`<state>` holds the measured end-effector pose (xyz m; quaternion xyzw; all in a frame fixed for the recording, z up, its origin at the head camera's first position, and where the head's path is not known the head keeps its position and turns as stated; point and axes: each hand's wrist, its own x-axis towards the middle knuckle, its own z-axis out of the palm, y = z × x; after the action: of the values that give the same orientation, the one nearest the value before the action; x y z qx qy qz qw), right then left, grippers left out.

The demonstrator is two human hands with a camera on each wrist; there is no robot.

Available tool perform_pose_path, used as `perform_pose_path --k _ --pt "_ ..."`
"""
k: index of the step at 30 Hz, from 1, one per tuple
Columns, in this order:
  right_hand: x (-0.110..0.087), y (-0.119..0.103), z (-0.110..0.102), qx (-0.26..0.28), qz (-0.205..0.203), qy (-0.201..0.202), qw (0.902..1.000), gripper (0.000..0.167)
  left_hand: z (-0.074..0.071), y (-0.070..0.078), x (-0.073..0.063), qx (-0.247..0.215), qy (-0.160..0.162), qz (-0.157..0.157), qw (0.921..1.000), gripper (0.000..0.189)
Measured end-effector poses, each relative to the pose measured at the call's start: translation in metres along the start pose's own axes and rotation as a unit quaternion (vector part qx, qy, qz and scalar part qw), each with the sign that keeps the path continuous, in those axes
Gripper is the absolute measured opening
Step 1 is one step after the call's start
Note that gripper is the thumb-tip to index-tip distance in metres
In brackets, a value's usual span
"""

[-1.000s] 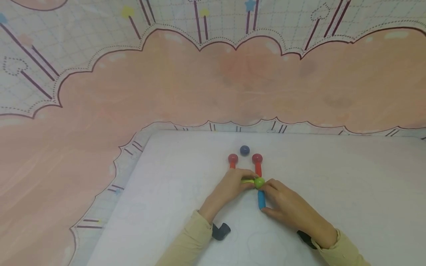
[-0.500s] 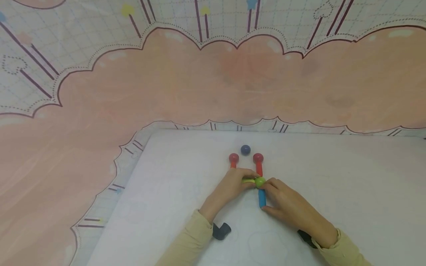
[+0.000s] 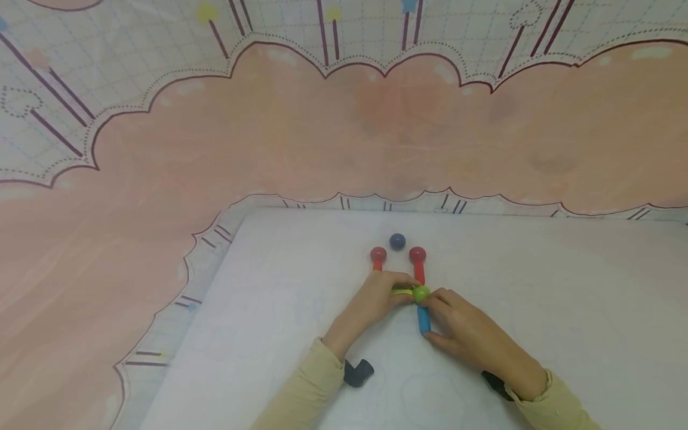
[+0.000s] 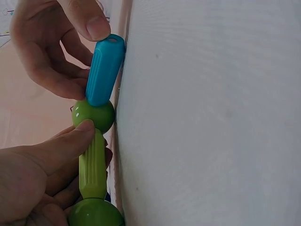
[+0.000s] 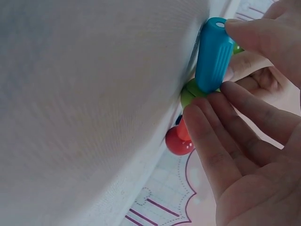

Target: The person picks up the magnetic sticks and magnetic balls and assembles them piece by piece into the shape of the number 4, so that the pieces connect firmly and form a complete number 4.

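My left hand (image 3: pixel 371 298) holds a green ball (image 4: pixel 94 113) at the end of a yellow-green grooved rod (image 4: pixel 92 165). Its thumb lies where ball and rod meet. A second green ball (image 4: pixel 95 214) sits at the rod's other end. A blue grooved rod (image 5: pixel 214 56) is pinched by my right hand (image 3: pixel 467 328), thumb on its near end, which has a hole, and fingers by the far end. That far end touches the first green ball; how deep it sits is hidden. Beyond that ball runs a red rod (image 3: pixel 419 272) topped by a red ball (image 3: pixel 417 254).
Another red ball (image 3: pixel 378 254) on a red rod stands beyond my left hand, which partly hides the rod. A dark blue ball (image 3: pixel 398 241) lies between and behind the red balls. Everything rests on a white table (image 3: pixel 564 298) before a patterned backdrop (image 3: pixel 322 137).
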<state>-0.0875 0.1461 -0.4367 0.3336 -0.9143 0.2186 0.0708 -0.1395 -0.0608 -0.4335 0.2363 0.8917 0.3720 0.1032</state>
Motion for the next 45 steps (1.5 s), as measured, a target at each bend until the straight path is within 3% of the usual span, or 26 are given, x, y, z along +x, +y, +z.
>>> perform_pose_path --k 19,35,45 --pt "0.006 -0.002 -0.010 -0.011 0.024 -0.032 0.9991 0.052 0.000 0.000 0.001 0.005 0.001 0.000 1.0000 0.031" --pt "0.023 0.006 -0.022 -0.012 0.004 -0.007 0.9999 0.052 0.001 -0.001 0.000 0.004 -0.001 0.001 1.0000 0.030" --pt "0.035 0.013 -0.028 -0.030 0.034 -0.025 0.9987 0.049 0.000 0.002 -0.001 0.000 -0.002 -0.005 1.0000 0.030"
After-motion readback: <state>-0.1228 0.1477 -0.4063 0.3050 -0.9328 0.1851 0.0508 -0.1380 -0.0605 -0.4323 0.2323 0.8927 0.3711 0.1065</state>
